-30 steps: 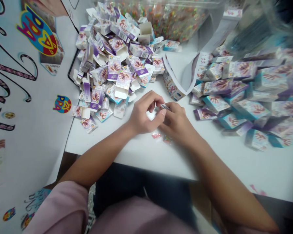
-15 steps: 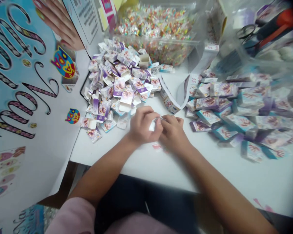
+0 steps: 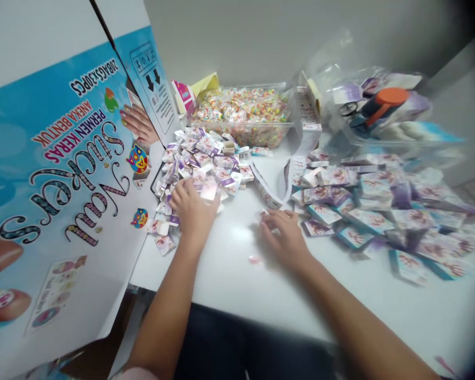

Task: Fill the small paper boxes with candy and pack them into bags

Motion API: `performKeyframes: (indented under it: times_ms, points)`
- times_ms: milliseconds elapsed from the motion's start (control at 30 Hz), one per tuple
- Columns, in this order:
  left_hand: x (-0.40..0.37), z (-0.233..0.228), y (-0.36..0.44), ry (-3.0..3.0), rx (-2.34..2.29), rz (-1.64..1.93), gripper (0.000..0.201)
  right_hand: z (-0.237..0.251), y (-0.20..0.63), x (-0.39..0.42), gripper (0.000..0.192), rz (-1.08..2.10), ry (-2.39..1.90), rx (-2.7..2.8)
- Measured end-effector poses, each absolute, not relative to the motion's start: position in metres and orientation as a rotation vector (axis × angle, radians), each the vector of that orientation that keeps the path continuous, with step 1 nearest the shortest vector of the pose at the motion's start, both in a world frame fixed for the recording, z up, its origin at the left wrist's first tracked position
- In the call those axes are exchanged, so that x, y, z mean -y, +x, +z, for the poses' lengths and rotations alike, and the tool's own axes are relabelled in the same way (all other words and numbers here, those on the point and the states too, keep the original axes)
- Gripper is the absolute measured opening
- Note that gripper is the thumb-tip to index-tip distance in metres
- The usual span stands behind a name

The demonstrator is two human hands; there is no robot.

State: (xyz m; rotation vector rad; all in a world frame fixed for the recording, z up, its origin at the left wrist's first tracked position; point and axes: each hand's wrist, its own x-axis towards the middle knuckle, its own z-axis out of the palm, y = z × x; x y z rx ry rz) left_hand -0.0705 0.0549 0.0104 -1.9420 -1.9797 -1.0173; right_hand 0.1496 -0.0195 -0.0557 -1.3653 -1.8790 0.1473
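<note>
My left hand (image 3: 193, 211) reaches over the front of a pile of small white-and-purple cardboard boxes (image 3: 229, 161), several with their flaps standing up. Its fingers are apart and bent downward, next to a pale box (image 3: 209, 191); I cannot tell whether they touch it. My right hand (image 3: 287, 235) is low over the white table (image 3: 229, 274), fingers loosely curled and thumb apart from the index finger. No held thing can be made out there. Just beyond it stands a bent printed paper strip (image 3: 267, 190). A small pink scrap (image 3: 255, 259) lies on the table between my forearms.
A clear tub of wrapped candies (image 3: 245, 111) stands at the back. Closed boxes (image 3: 372, 219) lie heaped on the right, before a clear bin (image 3: 391, 142) with an orange-and-black tool (image 3: 383, 103). A large printed carton (image 3: 114, 179) walls off the left side.
My hands, together around a small white thing before, have separated. The left has gone to the left-hand box pile; the right stays near the middle. The view has tilted up.
</note>
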Motion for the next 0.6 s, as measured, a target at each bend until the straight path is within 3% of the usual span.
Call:
performKeyframes:
  times_ms: [100, 200, 300, 400, 467, 600]
  points:
    - [-0.06, 0.015, -0.065, -2.012, 1.995, -1.019, 0.049, -0.052, 0.15, 0.02, 0.007, 0.216, -1.335, 1.828]
    - [-0.054, 0.026, -0.057, -1.977, 1.908, -1.277, 0.039, -0.048, 0.15, 0.021, 0.007, 0.261, -1.335, 1.705]
    - [-0.047, 0.032, -0.042, -2.054, 1.732, -1.665, 0.04, -0.043, 0.15, 0.024, 0.014, 0.374, -1.386, 1.519]
    - [-0.049, 0.022, -0.023, -2.49, 1.682, -1.951, 0.054, -0.039, 0.15, 0.026, 0.018, 0.509, -1.417, 1.342]
    - [-0.053, 0.008, -0.012, -2.729, 1.76, -1.971, 0.061, -0.038, 0.15, 0.026, 0.019, 0.589, -1.399, 1.251]
    - [-0.052, -0.015, -0.004, -2.915, 1.987, -1.816, 0.048, -0.037, 0.148, 0.023, 0.022, 0.644, -1.359, 1.054]
